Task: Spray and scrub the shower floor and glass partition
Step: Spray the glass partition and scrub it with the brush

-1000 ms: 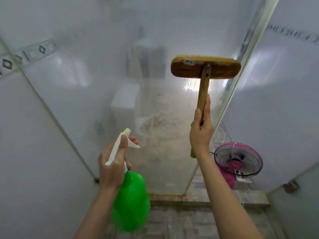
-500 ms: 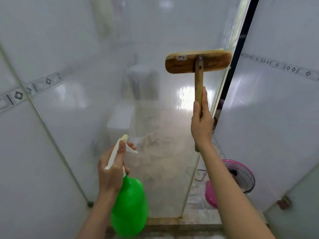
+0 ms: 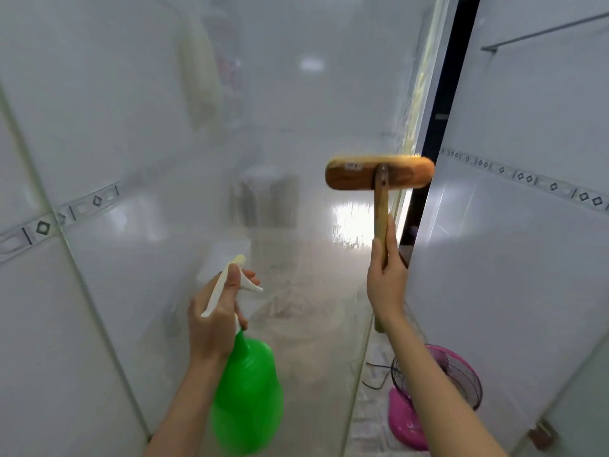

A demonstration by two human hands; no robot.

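The frosted glass partition [image 3: 290,133] fills the middle of the view, streaked and cloudy low down. My right hand [image 3: 386,278] grips the wooden handle of a scrub brush [image 3: 379,173], whose long wooden head lies flat against the glass near its right edge. My left hand [image 3: 217,311] grips the white trigger head of a green spray bottle [image 3: 247,397], with fingers round the trigger and the nozzle facing the glass. The shower floor is out of view.
White tiled walls [image 3: 514,275] with a patterned border close in on both sides. A pink floor fan [image 3: 428,390] with a black cable stands on the floor behind the glass edge at lower right. A dark gap [image 3: 438,120] runs beside the glass edge.
The view has tilted upward. My right hand has kept the brush on the glass and carried it higher along the right edge. The spray bottle stays held at lower left.
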